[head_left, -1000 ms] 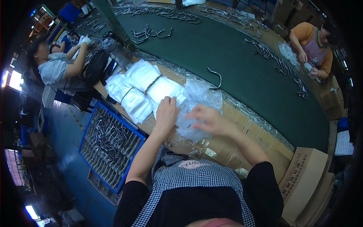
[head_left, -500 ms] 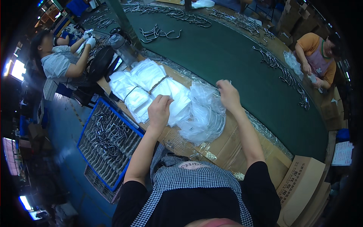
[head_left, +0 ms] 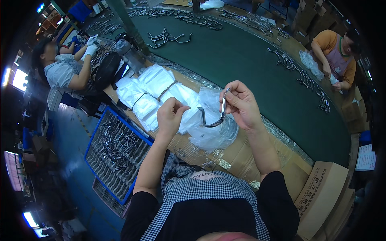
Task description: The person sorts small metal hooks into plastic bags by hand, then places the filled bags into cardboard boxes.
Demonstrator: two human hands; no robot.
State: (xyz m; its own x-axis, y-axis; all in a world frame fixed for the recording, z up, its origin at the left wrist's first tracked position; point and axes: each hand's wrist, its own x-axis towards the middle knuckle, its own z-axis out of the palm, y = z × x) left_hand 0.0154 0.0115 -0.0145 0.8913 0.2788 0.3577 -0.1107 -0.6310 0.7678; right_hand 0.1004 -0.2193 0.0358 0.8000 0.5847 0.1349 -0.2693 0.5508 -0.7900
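My right hand grips a bent chrome tube, shaped like a tap spout, by its upright end between thumb and fingers. Its curved end points left, above a heap of clear plastic bags. My left hand is closed in a pinch at the near edge of tied stacks of white plastic bags. Whether anything thin is between its fingers I cannot make out. Both hands are above a cardboard-covered table.
Beyond the table runs a green conveyor belt carrying several chrome tubes. A blue-rimmed tray of metal parts stands at the left. A cardboard box is at the right. Co-workers sit at far left and far right.
My right hand has come back from the belt's edge and turned, now showing the chrome tube in its fingers. My left hand keeps its pinch almost in place.
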